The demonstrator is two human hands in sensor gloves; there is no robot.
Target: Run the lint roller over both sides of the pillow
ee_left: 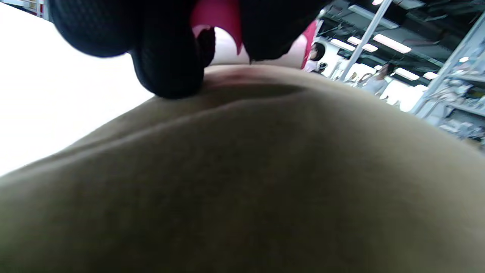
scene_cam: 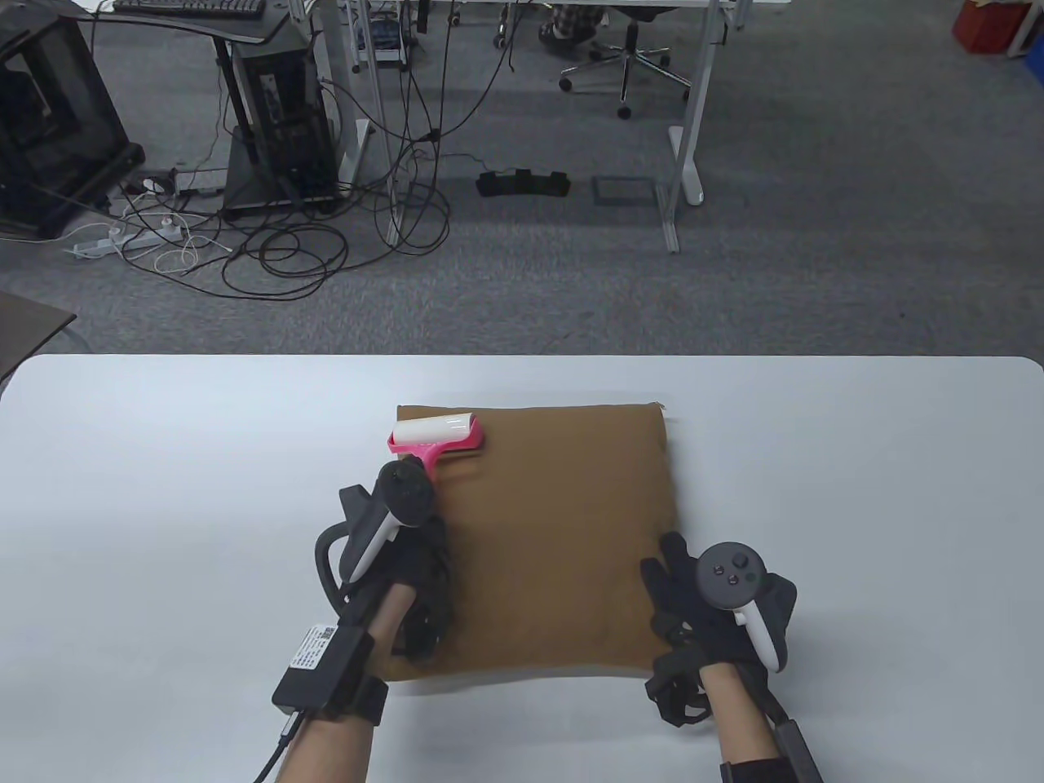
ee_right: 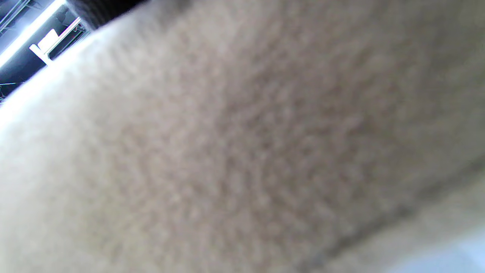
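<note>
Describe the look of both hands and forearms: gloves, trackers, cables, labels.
Both hands, left hand and right hand, wear black mesh gloves. Each back carries a dark grey and white tracker; the right one shows round buttons. The forearms are bare. A black box with a white label and a black cable sits at the left wrist.

1. A flat, square brown fabric pillow (scene_cam: 555, 538) lies on the white table (scene_cam: 163, 506), near the table's front edge and about midway between its left and right edges.
2. A lint roller with a pink plastic frame and white roll (scene_cam: 436, 436) sits on the pillow's far left corner.
3. The gloved left hand (scene_cam: 408, 563) grips the roller's handle over the pillow's left edge.
4. The gloved right hand (scene_cam: 701, 620) rests on the pillow's near right corner, fingers spread on the fabric.
</note>
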